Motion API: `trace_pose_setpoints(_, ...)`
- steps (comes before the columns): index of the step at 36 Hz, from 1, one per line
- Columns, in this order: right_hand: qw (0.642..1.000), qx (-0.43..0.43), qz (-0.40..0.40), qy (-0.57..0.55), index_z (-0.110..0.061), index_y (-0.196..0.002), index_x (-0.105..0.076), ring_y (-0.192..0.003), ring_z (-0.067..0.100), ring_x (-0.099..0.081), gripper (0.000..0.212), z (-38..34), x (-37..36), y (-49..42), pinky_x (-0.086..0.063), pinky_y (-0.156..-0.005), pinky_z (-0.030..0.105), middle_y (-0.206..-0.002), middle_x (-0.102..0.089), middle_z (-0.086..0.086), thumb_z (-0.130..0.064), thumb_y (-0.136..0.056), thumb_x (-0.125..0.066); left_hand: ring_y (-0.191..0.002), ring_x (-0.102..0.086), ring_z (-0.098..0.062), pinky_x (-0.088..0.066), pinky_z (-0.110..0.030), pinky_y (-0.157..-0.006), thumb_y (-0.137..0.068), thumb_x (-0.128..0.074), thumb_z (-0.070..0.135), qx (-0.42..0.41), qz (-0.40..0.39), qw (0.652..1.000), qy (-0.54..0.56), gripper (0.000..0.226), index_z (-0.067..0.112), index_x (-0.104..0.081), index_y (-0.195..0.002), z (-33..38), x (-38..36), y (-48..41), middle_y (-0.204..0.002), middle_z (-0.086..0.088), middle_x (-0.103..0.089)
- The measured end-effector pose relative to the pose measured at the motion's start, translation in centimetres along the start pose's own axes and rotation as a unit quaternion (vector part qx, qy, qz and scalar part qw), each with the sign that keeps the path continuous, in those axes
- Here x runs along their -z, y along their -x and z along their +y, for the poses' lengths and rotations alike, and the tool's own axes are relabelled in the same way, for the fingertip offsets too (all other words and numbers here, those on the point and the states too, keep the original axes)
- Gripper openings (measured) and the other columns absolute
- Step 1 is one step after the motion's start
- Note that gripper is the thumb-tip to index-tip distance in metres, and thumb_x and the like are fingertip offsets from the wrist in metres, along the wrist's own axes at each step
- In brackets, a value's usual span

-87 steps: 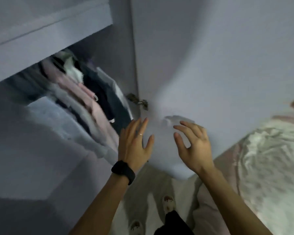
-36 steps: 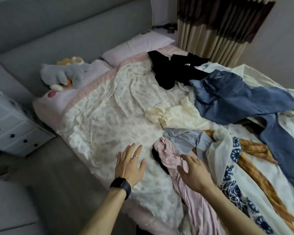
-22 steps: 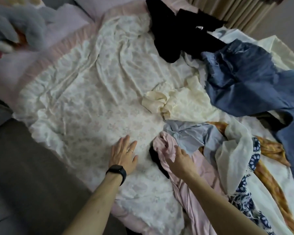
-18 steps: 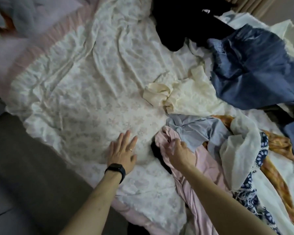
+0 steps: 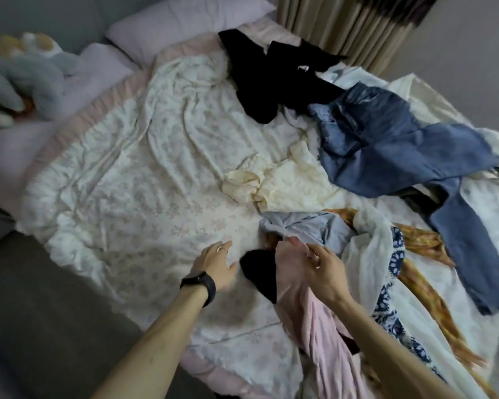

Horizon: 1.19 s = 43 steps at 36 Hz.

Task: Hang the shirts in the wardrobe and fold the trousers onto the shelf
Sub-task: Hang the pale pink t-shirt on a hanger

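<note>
A pile of clothes lies on the bed (image 5: 133, 180). My right hand (image 5: 323, 272) pinches the top edge of a pale pink garment (image 5: 314, 335) and lifts it off the quilt. A small black piece (image 5: 260, 272) lies under that pink cloth. My left hand (image 5: 216, 263), with a black watch on its wrist, rests flat on the quilt just left of the black piece, holding nothing. A light grey-blue shirt (image 5: 308, 228) sits just beyond my right hand. Blue jeans (image 5: 401, 156) spread across the right side. A cream garment (image 5: 283, 185) and black clothes (image 5: 274, 79) lie farther back.
A white and navy patterned cloth (image 5: 383, 272) and an orange patterned one (image 5: 427, 277) lie to the right. Pillows (image 5: 185, 21) and a grey plush toy (image 5: 26, 79) sit at the bed's head. Striped curtains (image 5: 346, 27) hang behind. Grey floor (image 5: 41, 326) runs along the left.
I turned from the wardrobe to the bed. My right hand reached the pink garment, took hold of its top edge and raised it; my left hand settled flat on the quilt.
</note>
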State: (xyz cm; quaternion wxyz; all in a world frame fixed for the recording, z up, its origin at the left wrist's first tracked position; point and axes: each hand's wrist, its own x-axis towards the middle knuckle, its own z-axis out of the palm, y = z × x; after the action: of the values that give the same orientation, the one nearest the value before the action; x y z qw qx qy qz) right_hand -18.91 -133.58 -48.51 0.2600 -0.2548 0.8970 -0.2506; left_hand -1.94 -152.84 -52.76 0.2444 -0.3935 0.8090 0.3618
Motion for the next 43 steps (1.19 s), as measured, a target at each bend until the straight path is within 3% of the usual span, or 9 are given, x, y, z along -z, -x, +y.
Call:
trace_pose_setpoints(4, 0.998, 0.057, 0.005, -0.021, -0.018, -0.108, -0.072, -0.081, 0.009, -0.055, 0.021, -2.0, 6.8, 2.8, -0.036, -0.07, 0.006, -0.091, -0.06, -0.01, -0.022, -0.091, -0.06, -0.146, -0.028, -0.021, -0.032, -0.036, -0.116, -0.095, -0.059, 0.043, -0.084, 0.05, 0.993, 0.072, 0.073, 0.031, -0.024, -0.157, 6.6, 3.8, 4.1, -0.16, 0.003, -0.03)
trace_pose_setpoints(11, 0.979, 0.165, 0.004, -0.119, -0.038, -0.095, -0.07, -0.087, -0.002, -0.061, 0.02, -6.4, 17.6, 8.2, -0.041, -0.075, 0.014, -0.093, -0.068, -0.012, -0.021, -0.088, -0.064, -0.14, -0.04, -0.012, -0.039, -0.029, -0.108, -0.09, -0.067, 0.02, -0.231, 0.084, 0.959, 0.144, 0.063, 0.042, -0.044, -0.144, 17.3, 10.5, 12.3, -0.146, 0.002, -0.049)
trace_pose_setpoints(18, 0.939, 0.288, 0.046, -0.183, -0.028, -0.102, -0.072, -0.081, -0.002, -0.057, 0.028, -11.8, 28.4, 11.7, -0.043, -0.073, 0.019, -0.088, -0.068, -0.016, -0.004, -0.093, -0.061, -0.11, -0.054, 0.008, -0.042, -0.012, -0.093, -0.083, -0.073, 0.005, -0.308, 0.096, 0.938, 0.124, 0.048, 0.043, -0.067, -0.112, 24.2, 16.7, 23.0, -0.118, 0.02, -0.066)
trace_pose_setpoints(21, 0.918, 0.344, 0.046, -0.193, -0.031, -0.094, -0.071, -0.072, -0.005, -0.053, 0.031, -14.9, 32.4, 13.0, -0.039, -0.068, 0.017, -0.079, -0.064, -0.02, -0.002, -0.091, -0.06, -0.102, -0.061, -0.005, -0.045, -0.011, -0.089, -0.078, -0.076, 0.0, -0.316, 0.123, 0.934, 0.11, 0.03, 0.019, -0.068, -0.1, 26.5, 19.8, 27.8, -0.107, 0.003, -0.069)
trace_pose_setpoints(26, 0.896, 0.381, 0.081, -0.211, -0.035, -0.096, -0.072, -0.089, 0.013, -0.066, 0.018, -18.8, 36.5, 13.8, -0.054, -0.086, 0.04, -0.091, -0.072, -0.014, -0.021, -0.088, -0.062, -0.069, -0.06, -0.011, -0.048, -0.033, -0.077, -0.069, -0.081, 0.029, -0.31, 0.202, 0.925, 0.086, 0.031, 0.02, -0.059, -0.09, 27.6, 23.0, 34.4, -0.07, 0.007, -0.067)
trace_pose_setpoints(30, 0.886, 0.411, 0.097, -0.194, -0.039, -0.096, -0.07, -0.073, 0.0, -0.06, 0.016, -21.6, 37.2, 14.2, -0.05, -0.077, 0.023, -0.078, -0.069, -0.019, -0.024, -0.093, -0.066, -0.067, -0.059, -0.008, -0.048, -0.032, -0.075, -0.079, -0.078, 0.026, -0.291, 0.294, 0.905, 0.101, 0.023, 0.018, -0.06, -0.092, 26.9, 23.5, 38.9, -0.074, 0.0, -0.072)
trace_pose_setpoints(35, 0.867, 0.381, 0.217, -0.235, -0.025, -0.093, -0.067, -0.084, 0.011, -0.061, 0.026, -24.3, 34.3, 16.1, -0.047, -0.079, 0.032, -0.09, -0.066, -0.008, -0.05, -0.087, -0.071, -0.067, -0.059, -0.007, -0.047, -0.029, -0.072, -0.08, -0.083, 0.023, -0.226, 0.414, 0.866, 0.168, 0.024, 0.014, -0.068, -0.097, 24.0, 22.3, 42.5, -0.071, 0.005, -0.07)
trace_pose_setpoints(39, 0.906, 0.325, 0.039, -0.269, -0.02, -0.08, -0.068, -0.075, 0.014, -0.069, 0.051, -24.8, 30.6, 19.5, -0.054, -0.071, 0.034, -0.075, -0.073, -0.007, -0.072, -0.082, -0.063, -0.07, -0.067, -0.005, -0.054, -0.033, -0.075, -0.056, -0.075, 0.062, -0.161, 0.506, 0.823, 0.201, 0.039, 0.035, -0.068, -0.083, 20.8, 20.5, 44.4, -0.068, 0.016, -0.071)
trace_pose_setpoints(43, 0.866, 0.297, -0.206, -0.345, -0.012, -0.093, -0.076, -0.071, 0.013, -0.069, 0.045, -26.7, 27.1, 23.0, -0.051, -0.057, 0.024, -0.085, -0.076, -0.002, -0.056, -0.09, -0.066, -0.072, -0.07, -0.002, -0.054, -0.026, -0.072, -0.067, -0.088, 0.038, -0.14, 0.537, 0.805, 0.21, 0.024, 0.032, -0.071, -0.081, 18.8, 18.1, 45.9, -0.074, 0.011, -0.074)
